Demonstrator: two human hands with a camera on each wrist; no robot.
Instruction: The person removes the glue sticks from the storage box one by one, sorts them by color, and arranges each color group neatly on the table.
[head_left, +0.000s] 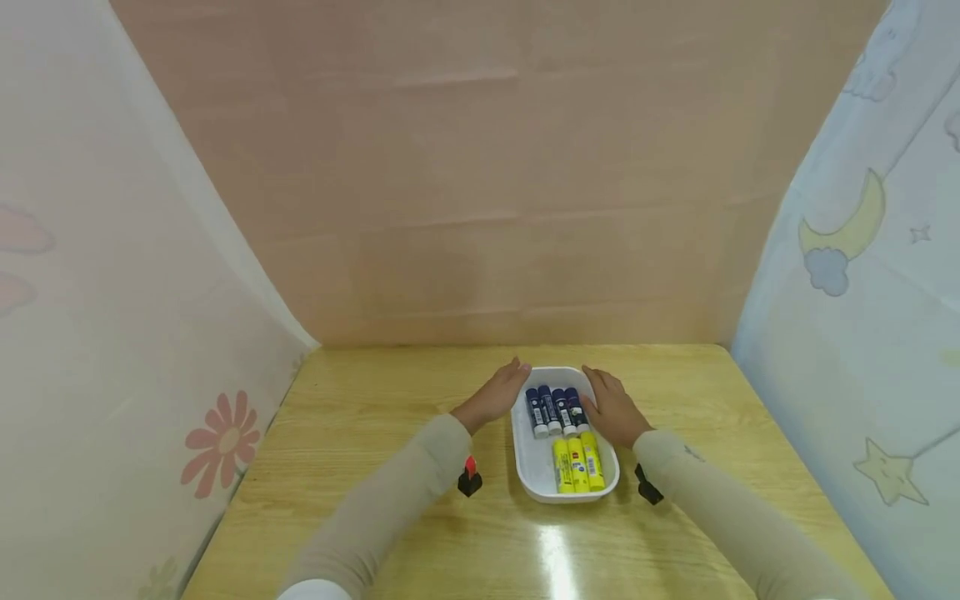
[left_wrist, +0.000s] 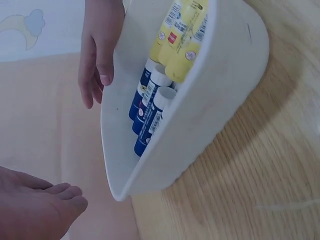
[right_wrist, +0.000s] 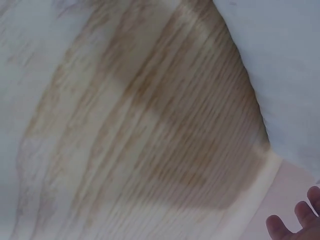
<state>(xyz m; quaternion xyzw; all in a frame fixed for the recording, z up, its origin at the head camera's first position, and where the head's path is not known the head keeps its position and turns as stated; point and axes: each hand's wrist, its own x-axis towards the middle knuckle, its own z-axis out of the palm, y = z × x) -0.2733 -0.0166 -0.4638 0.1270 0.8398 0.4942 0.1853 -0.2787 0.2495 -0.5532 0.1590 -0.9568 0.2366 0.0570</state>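
A white oval tray (head_left: 534,467) sits on the table with glue sticks lying in it. Several dark blue glue sticks (head_left: 556,408) with white ends fill the far part; three yellow glue sticks (head_left: 579,464) lie side by side in the near part. My left hand (head_left: 504,392) is at the tray's far left rim; in the left wrist view, that hand (left_wrist: 37,205) shows a gap from the tray, fingers fairly straight. At the far right rim is my right hand (head_left: 613,408), thumb by the edge, fingers extended. Its fingertips (right_wrist: 302,215) show in the right wrist view.
The wooden table (head_left: 360,467) extends around the tray. A brown sheet (head_left: 465,183) stands behind it, with patterned cloths on the left (head_left: 135,333) and right (head_left: 862,333). Small dark wrist devices (head_left: 469,482) show below the sleeves.
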